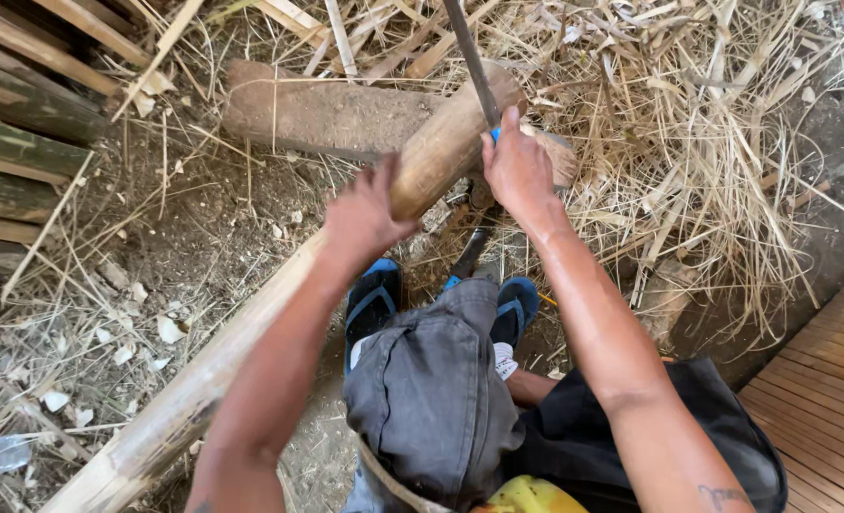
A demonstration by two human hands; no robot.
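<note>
Down on the dirt floor, squatted over the pole (251, 332), blue sandals (374, 294) planted either side of it. Propped its thick end on the block (317, 114), with the rest running low and leftward to the bottom edge of view. Clamped the left hand (365, 214) over the pole just short of that end, fingers (381, 176) curled together across the top. Wrapped the right hand (517, 171) round the blue grip of the blade (469, 57), fingers (509, 122) closed tight about it, the dark steel rising steeply out of the top of view. Could not tell where the edge met the pole: hidden behind the right hand.

Called, by the look of it, for a firm downward press from the left hand, to stop the round pole rolling on the block. Did best with that hand well back of the edge and off the blade's line. Wanted the blade square to the pole's end rather than canted, wrist locked. Wanted the feet clear too, given the toes just beneath the work.

Lay thick with straw (688, 123) all about the block, green slats (13, 142) stacked at far left, planks (821, 399) at lower right.
</note>
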